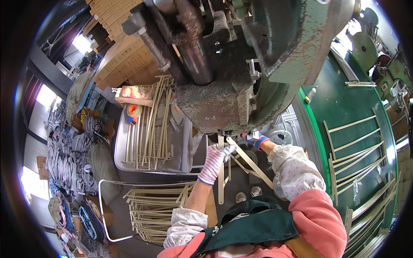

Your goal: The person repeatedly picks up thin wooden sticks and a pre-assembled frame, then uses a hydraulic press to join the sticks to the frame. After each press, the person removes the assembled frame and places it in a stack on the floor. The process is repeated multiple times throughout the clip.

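Head view, left hand: we are seeing the left hand (214,162), in a striped glove, raised under the press (223,99), its fingers closing on the end of a pale strip (220,180) that is hanging down from it toward the dark counter (241,176).
Head view, right hand: the right hand (254,140), in a striped glove with a blue cuff, is reaching in under the rusty block of the press; we cannot tell whether it is open or closed, since the machine is hiding most of it.
Head view, second strip: a long pale strip (251,163) is running at a slant from just below the press toward the right sleeve, crossing near the first one.
Head view, tray: a grey tray (187,142) to the left is holding more strips and a roll of tape (133,110).
Head view, stack: a pile of strips (150,210) is lying below the tray.
Head view, green surface: loose strips (357,150) are lying on the green surface (344,103) to the right.
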